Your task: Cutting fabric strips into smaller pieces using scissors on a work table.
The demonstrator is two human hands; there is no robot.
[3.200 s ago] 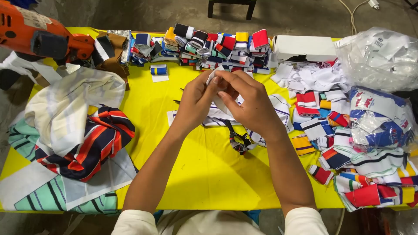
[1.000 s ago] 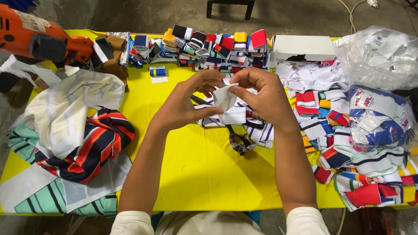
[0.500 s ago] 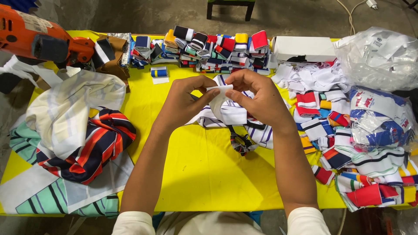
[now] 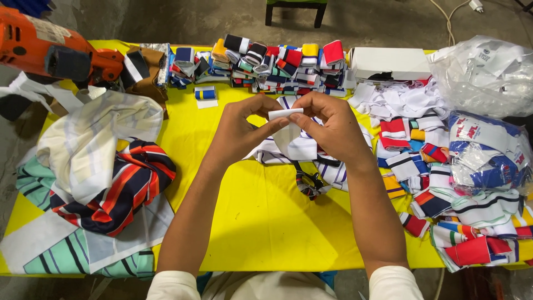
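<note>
So the big yellow table (image 4: 266,222) is basically buried: a heap of striped fabric (image 4: 105,178) in red, navy, white and green takes up the near left corner, an orange power tool (image 4: 50,53) sits at the far left, and the right side is a sprawl of loose striped knit bands (image 4: 444,189) plus clear plastic bags (image 4: 483,66) of more of the same. Along the far edge there's a neat row of folded bands (image 4: 277,64) and a white box (image 4: 388,62) just beside it. In the middle of all that, both hands are up over the table working a small white strip (image 4: 286,114). The left hand (image 4: 239,130) pinches one end between thumb and forefinger, the right hand (image 4: 330,128) pinches the other, and the rest of the white piece (image 4: 297,144) hangs down between them onto a little pile of striped bits. If you're folding something this small, I'd say the trick is keeping both pinches right at the corners so the edge stays straight and taut, then creasing with the thumbs instead of letting the cloth bunch. Each grip looks tight on the strip, though I can't quite tell if it's one layer or already doubled over from here. There's something dark, maybe scissors (image 4: 311,183), lying just under the hands, so watch the dangling end doesn't snag on it.
</note>
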